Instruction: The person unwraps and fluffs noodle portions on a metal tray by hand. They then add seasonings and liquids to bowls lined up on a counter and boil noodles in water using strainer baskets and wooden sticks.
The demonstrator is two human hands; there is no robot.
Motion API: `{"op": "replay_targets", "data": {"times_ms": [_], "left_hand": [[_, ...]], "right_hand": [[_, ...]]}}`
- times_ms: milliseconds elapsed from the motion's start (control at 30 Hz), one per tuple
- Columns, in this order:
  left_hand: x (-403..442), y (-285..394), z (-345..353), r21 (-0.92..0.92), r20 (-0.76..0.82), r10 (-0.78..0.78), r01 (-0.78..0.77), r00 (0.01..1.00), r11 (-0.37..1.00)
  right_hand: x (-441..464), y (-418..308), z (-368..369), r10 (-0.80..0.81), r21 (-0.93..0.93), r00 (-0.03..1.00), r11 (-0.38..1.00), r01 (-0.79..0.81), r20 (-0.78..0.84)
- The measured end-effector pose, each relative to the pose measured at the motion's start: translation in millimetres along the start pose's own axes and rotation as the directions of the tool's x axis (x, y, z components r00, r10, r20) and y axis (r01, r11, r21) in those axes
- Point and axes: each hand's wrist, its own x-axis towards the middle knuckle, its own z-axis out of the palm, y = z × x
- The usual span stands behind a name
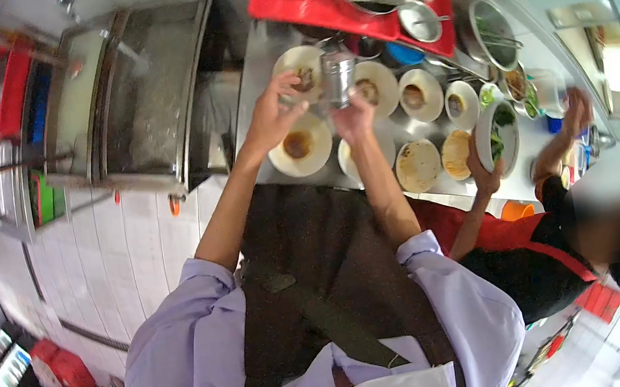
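My right hand (355, 117) is closed around a shiny metal canister (339, 71), which stands upright in it above the bowls. My left hand (275, 111) has its fingers apart and curved, with nothing plainly between them. It hovers by a cream bowl (309, 58) with dark sauce at the bottom; whether it touches the rim I cannot tell. Just below it is another bowl (314, 160) with brown sauce. To the right of the canister is a third bowl (383, 83), also with dark sauce inside.
Several more bowls line the steel counter (258, 68). Behind them a red tray (281, 10) carries metal pots. A co-worker at right holds a bowl of greens (506, 136) in one hand and raises the other. Water-filled steel basins (149, 97) are at left.
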Motion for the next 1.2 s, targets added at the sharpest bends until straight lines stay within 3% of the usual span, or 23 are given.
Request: {"op": "replay_targets", "data": {"times_ms": [133, 167, 267, 300, 367, 400, 467, 500, 533, 600, 667, 733, 800, 833, 867, 933, 1100, 1167, 1200], "left_hand": [[42, 54, 42, 0.085, 0.129, 0.197, -0.209, 0.972, 0.974], [54, 62, 47, 0.032, 0.171, 0.210, -0.219, 0.962, 0.975], [106, 86, 63, 0.101, 0.211, 0.272, -0.297, 0.939, 0.949], [132, 89, 76, 0.060, 0.163, 0.308, -0.321, 0.937, 0.945], [189, 108, 102, 0.251, 0.137, 0.355, -0.379, 0.925, 0.891], [224, 109, 116, 0.480, 0.189, 0.392, -0.433, 0.900, 0.763], [275, 118, 150, 0.759, 0.207, 0.188, -0.278, 0.960, 0.589], [291, 125, 164, 0.820, 0.224, 0.054, -0.218, 0.973, 0.530], [309, 119, 176, 0.831, 0.209, 0.029, -0.193, 0.977, 0.522], [329, 112, 197, 0.875, 0.241, -0.065, -0.187, 0.968, 0.447], [340, 101, 210, 0.911, 0.201, -0.071, -0.160, 0.977, 0.379], [347, 87, 217, 0.916, 0.162, -0.093, -0.115, 0.982, 0.384], [359, 77, 220, 0.929, 0.164, -0.117, -0.114, 0.980, 0.353], [364, 71, 221, 0.933, 0.157, -0.123, -0.107, 0.980, 0.344], [369, 69, 220, 0.924, 0.144, -0.090, -0.102, 0.985, 0.368], [372, 61, 216, 0.919, 0.131, -0.078, -0.092, 0.988, 0.383], [392, 58, 199, 0.856, 0.129, 0.109, -0.167, 0.986, 0.490], [388, 66, 190, 0.806, 0.130, 0.216, -0.231, 0.968, 0.545], [379, 75, 186, 0.807, 0.122, 0.214, -0.222, 0.969, 0.547]], "right_hand": [[-13, -40, 43, -0.241, -0.339, 0.945, 0.889, 0.307, 0.224], [-5, -57, 21, -0.298, -0.562, 0.941, 0.756, 0.335, 0.160], [-4, -136, 44, -0.599, -0.681, 0.781, 0.498, 0.536, 0.177], [4, -165, 43, -0.672, -0.755, 0.709, 0.347, 0.557, 0.214], [24, -225, 45, -0.752, -0.857, 0.588, 0.060, 0.512, 0.299], [36, -251, 45, -0.767, -0.887, 0.545, -0.066, 0.457, 0.338], [71, -288, 35, -0.786, -0.895, 0.482, -0.192, 0.402, 0.386], [86, -300, 33, -0.778, -0.911, 0.517, -0.164, 0.379, 0.355], [105, -308, 26, -0.774, -0.917, 0.517, -0.203, 0.344, 0.366], [134, -315, 14, -0.738, -0.913, 0.571, -0.152, 0.378, 0.359], [147, -318, 12, -0.711, -0.951, 0.649, -0.094, 0.295, 0.272], [156, -319, 6, -0.692, -0.948, 0.669, -0.074, 0.309, 0.272], [171, -320, 0, -0.652, -0.947, 0.688, -0.177, 0.270, 0.318], [179, -319, -2, -0.625, -0.969, 0.741, -0.146, 0.202, 0.248], [190, -320, -7, -0.623, -0.968, 0.742, -0.136, 0.210, 0.248], [202, -314, -24, -0.615, -0.927, 0.693, -0.265, 0.267, 0.376], [185, -320, -3, -0.552, -0.933, 0.751, -0.210, 0.294, 0.361], [182, -326, 14, -0.656, -0.856, 0.563, -0.286, 0.430, 0.502], [176, -330, 31, -0.650, -0.854, 0.567, -0.286, 0.434, 0.506]]}}
